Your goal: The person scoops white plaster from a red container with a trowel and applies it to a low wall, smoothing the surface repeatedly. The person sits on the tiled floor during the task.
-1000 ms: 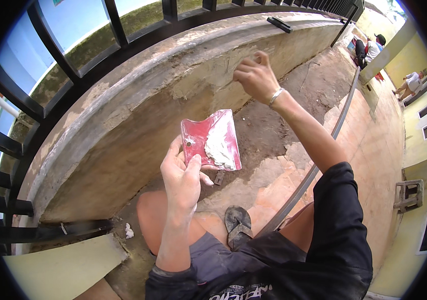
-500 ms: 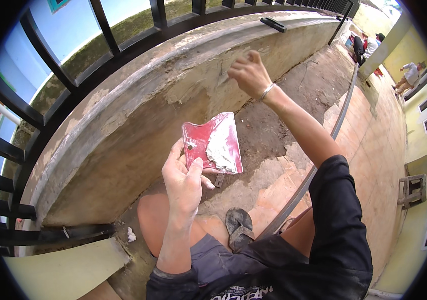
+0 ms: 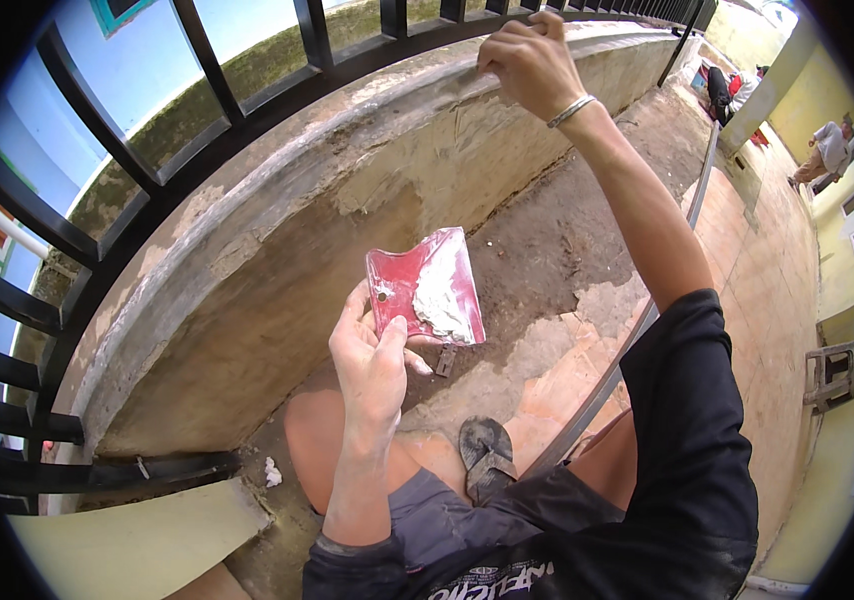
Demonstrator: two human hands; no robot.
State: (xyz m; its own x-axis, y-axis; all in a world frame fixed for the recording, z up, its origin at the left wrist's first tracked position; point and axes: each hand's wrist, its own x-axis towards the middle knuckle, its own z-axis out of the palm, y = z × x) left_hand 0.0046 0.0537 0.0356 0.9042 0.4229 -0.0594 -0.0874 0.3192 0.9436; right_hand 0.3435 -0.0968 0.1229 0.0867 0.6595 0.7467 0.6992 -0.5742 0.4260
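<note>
Okay, our right grip (image 3: 535, 68) just moved up toward the far top edge of the wall (image 3: 337, 235), curled, can't tell around what. That leaves it well apart from the white paste (image 3: 439, 298) on the red plate (image 3: 397, 282) our left grip (image 3: 371, 368) pinches, nearer us.

White lettering (image 3: 525, 582) at 6 o'clock, on black shirt (image 3: 637, 555); cut by lower edge; smaller print (image 3: 483, 576) there too small to read
</note>
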